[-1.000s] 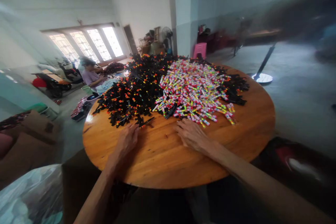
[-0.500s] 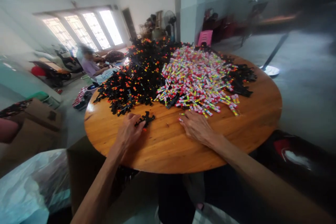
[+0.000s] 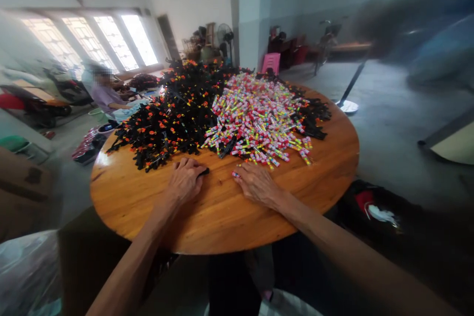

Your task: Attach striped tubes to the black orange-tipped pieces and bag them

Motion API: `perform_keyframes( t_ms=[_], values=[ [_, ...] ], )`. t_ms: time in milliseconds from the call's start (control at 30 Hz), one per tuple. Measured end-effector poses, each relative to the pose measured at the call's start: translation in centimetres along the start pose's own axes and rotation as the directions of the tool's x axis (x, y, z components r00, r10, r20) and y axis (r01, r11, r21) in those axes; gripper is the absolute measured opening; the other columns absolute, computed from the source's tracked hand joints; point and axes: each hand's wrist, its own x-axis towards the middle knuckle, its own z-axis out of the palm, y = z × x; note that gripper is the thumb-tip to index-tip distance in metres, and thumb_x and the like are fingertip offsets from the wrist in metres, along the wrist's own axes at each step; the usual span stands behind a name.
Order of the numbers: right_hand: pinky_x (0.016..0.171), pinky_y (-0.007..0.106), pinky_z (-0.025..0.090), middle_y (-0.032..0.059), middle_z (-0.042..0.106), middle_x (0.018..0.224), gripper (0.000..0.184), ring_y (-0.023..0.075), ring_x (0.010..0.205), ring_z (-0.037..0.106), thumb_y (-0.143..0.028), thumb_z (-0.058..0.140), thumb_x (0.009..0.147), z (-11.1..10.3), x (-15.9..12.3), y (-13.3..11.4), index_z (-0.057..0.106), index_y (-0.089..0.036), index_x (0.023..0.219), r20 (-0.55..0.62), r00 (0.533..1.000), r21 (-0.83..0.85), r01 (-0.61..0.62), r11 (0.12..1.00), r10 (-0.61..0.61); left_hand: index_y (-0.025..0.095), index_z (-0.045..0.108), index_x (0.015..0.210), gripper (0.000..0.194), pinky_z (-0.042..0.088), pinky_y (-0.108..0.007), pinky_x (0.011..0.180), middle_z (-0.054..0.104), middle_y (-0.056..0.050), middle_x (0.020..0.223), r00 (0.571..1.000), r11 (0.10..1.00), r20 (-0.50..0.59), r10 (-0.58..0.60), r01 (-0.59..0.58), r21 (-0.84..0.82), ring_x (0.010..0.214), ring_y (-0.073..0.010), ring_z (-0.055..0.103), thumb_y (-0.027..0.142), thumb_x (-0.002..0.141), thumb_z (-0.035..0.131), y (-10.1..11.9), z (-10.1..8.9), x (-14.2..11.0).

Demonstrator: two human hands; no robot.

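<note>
Left hand (image 3: 184, 177) and right hand (image 3: 257, 182) each hold something small

From here, I see both hands palm down, apart, over the near half of the round table (image 3: 229, 224). The left fingers curl close on a black piece (image 3: 204, 172), mostly hidden. The right fingertips pinch a bright little tube (image 3: 236, 175). A black heap (image 3: 177, 108) and a bright heap (image 3: 259, 113) sit on the table's far half. This looks like the holding step. Moving either piece calls for a gentle, steady pinch.
</note>
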Motion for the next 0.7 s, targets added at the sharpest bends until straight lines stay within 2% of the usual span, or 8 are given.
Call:
perform_keyframes(
  t_ms=[100,233,333,433,533,700],
  values=[
    [0.091,0.034,0.046,0.0114,0.067,0.110,0.022,0.0232,0.105,0.061,-0.019,0.045,0.102,0.4,0.0,0.2,0.066,-0.015,0.108,-0.034,0.999,0.010,0.029,1.000,-0.028,0.022,0.075,0.110,0.031,0.042,-0.047,0.098,0.068,-0.012,0.110,0.999,0.999,0.021,0.035,-0.035,-0.024,0.111,-0.0295,0.054,0.020,0.092,0.050,0.0,0.0,0.6],
    [0.090,0.035,0.047,0.0106,0.067,0.107,0.021,0.0232,0.102,0.061,-0.016,0.045,0.101,0.4,-0.2,0.2,0.065,-0.015,0.107,-0.069,0.997,0.013,0.048,0.999,-0.047,0.017,0.072,0.100,0.026,0.046,-0.045,0.092,0.067,-0.014,0.106,1.000,1.000,0.006,0.004,-0.004,0.007,0.107,-0.0294,0.055,0.014,0.090,0.048,0.0,0.3,0.9],
    [0.083,0.033,0.048,0.0087,0.067,0.101,0.019,0.0225,0.094,0.061,-0.012,0.048,0.098,0.2,-0.2,0.1,0.065,-0.017,0.103,-0.122,0.992,-0.005,0.039,0.999,-0.040,0.015,0.068,0.097,0.028,0.048,-0.045,0.086,0.067,-0.015,0.101,0.995,1.000,-0.102,0.019,-0.017,0.022,0.098,-0.0294,0.058,0.010,0.090,0.042,-0.1,1.5,0.2],
    [0.075,0.031,0.049,0.0067,0.067,0.093,0.017,0.0209,0.084,0.062,-0.012,0.049,0.097,0.4,0.3,0.4,0.064,-0.019,0.097,-0.221,0.975,0.026,0.004,1.000,0.002,0.018,0.066,0.092,0.027,0.050,-0.042,0.080,0.066,-0.014,0.093,0.968,0.996,-0.240,0.079,-0.088,-0.027,0.087,-0.0275,0.059,0.008,0.088,0.041,-0.2,3.5,-0.7],
    [0.074,0.032,0.050,0.0074,0.068,0.093,0.019,0.0209,0.084,0.064,-0.012,0.049,0.097,0.5,0.6,1.0,0.066,-0.019,0.101,-0.319,0.947,0.085,-0.012,0.996,0.039,0.019,0.066,0.102,0.032,0.051,-0.043,0.085,0.067,-0.013,0.107,0.948,0.995,-0.307,0.084,-0.098,-0.031,0.098,-0.0279,0.061,0.006,0.089,0.039,0.4,4.3,-1.8],
    [0.081,0.035,0.052,0.0092,0.071,0.095,0.024,0.0225,0.089,0.066,-0.016,0.044,0.101,-1.4,-0.2,0.8,0.067,-0.020,0.102,-0.382,0.924,0.183,0.035,0.983,0.038,0.017,0.061,0.121,0.037,0.051,-0.047,0.100,0.062,-0.016,0.129,0.949,0.985,-0.304,0.080,-0.123,-0.123,0.121,-0.0286,0.056,0.009,0.095,0.035,0.9,2.2,-4.1]
  ],
)
